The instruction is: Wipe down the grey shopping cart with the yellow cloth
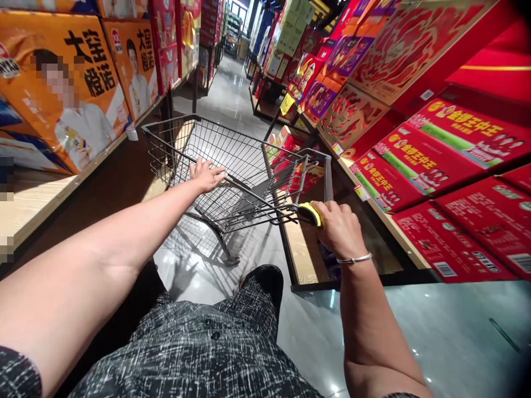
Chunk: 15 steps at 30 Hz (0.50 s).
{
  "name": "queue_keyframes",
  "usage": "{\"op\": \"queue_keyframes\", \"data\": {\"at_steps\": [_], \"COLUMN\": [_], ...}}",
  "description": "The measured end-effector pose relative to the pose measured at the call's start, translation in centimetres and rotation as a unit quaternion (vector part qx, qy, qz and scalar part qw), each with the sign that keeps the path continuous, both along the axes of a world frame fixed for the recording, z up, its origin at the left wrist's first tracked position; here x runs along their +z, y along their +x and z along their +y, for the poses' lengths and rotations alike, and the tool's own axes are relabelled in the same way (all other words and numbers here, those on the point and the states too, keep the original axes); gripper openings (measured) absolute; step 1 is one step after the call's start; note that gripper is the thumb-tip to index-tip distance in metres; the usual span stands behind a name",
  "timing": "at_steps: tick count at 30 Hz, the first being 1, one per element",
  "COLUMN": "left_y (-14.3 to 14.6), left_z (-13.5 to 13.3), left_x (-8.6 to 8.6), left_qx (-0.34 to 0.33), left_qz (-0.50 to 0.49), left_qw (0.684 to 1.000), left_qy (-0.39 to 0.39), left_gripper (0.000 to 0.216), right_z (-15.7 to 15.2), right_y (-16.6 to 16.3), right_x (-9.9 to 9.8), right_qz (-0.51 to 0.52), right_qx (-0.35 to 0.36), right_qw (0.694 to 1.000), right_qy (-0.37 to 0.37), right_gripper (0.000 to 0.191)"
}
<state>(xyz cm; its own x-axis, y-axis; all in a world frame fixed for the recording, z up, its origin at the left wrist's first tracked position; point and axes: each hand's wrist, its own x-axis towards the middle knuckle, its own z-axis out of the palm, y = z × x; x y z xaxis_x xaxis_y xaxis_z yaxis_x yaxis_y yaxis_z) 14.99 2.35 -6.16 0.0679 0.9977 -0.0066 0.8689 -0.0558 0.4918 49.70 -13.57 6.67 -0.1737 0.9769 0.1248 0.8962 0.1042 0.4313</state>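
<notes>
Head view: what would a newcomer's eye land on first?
The wire shopping cart mid-frame, with the left hand spread at its near side and the right hand closed round its yellow-and-black handle. Next, the bright red boxes stacked along the right-hand shelves, and the big orange boxes with bold black characters at upper left.
</notes>
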Motion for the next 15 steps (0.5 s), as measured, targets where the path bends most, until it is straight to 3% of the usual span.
{"op": "queue_keyframes", "data": {"at_steps": [2, 4, 9, 11, 15], "left_y": [1.4, 3.4, 8.3, 9.3, 9.0], "left_z": [-1.1, -2.6, -7.0, -8.2, -8.9], "left_x": [0.7, 1.5, 2.8, 2.8, 2.5], "left_qx": [-0.030, -0.103, -0.298, -0.318, -0.281], "left_qz": [-0.013, -0.041, -0.141, -0.174, -0.218], "left_qw": [0.999, 0.993, 0.942, 0.930, 0.933], "left_qy": [0.018, 0.036, 0.071, 0.063, 0.059], "left_gripper": [0.053, 0.055, 0.062, 0.065, 0.057], "right_z": [-0.6, -0.9, -1.1, -0.7, 1.4], "right_y": [-0.9, -1.8, -3.8, -4.3, -4.6], "right_x": [0.0, -0.1, 0.4, 0.8, 1.3], "right_qz": [-0.011, -0.013, 0.015, 0.050, 0.124], "right_qx": [0.030, 0.059, 0.104, 0.127, 0.196], "right_qw": [0.999, 0.998, 0.994, 0.989, 0.968], "right_qy": [0.004, 0.004, -0.029, -0.057, -0.096], "right_gripper": [0.047, 0.051, 0.057, 0.056, 0.051]}}
